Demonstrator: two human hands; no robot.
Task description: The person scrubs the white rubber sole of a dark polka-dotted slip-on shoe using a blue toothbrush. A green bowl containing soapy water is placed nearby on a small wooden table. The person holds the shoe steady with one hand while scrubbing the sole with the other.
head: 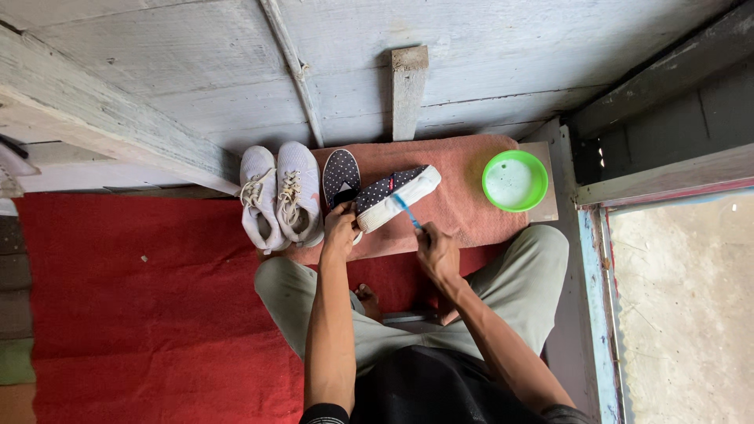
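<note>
Dotted shoe [395,196] gripped by hands, beside green bowl [514,180].

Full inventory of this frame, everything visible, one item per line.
polka-dot shoe: 1, dark with white dots and white sole, tilted on its side in the left hand, over the towel
second polka-dot shoe: 1, same pattern, on the towel beside the sneakers
sneakers: 2, white, laced, at the towel's left edge
brush: 1, blue handle, against the held shoe's sole
towel: 1, faded red, by the wall
bowl: 1, green, on the towel's right end
carpet: 1, red, floor
left hand: grips the shoe
right hand: holds the brush
</note>
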